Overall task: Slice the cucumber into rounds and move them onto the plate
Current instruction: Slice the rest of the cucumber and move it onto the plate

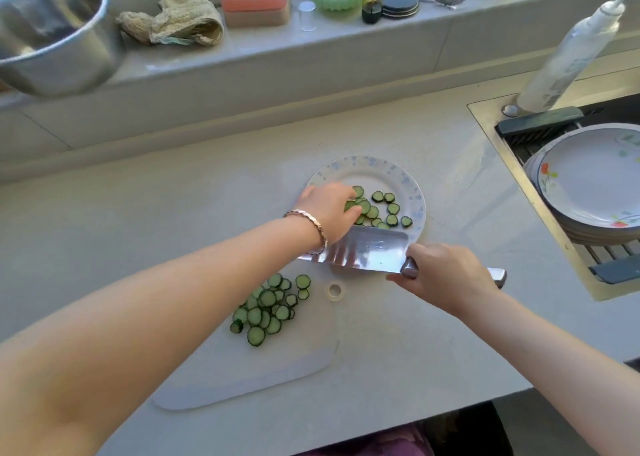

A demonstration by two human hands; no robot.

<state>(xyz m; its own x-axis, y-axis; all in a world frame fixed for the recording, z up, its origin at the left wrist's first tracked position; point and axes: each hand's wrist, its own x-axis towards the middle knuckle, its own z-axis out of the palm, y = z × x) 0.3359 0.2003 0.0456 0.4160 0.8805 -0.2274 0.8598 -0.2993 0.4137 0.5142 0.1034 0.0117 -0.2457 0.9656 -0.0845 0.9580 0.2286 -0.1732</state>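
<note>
Some rounds (pixel 384 209) on the plate (pixel 346 169)
Your left hand (pixel 329 209), fingers together, touches them; your right hand (pixel 446 275) grips the knife (pixel 367 251) at the plate's near rim, other rounds (pixel 270 306) on the board (pixel 242 369) beyond that rim.

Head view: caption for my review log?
Left hand touches cucumber rounds on the plate beside the cleaver the right hand grips; more rounds lie on the cutting board.
</note>
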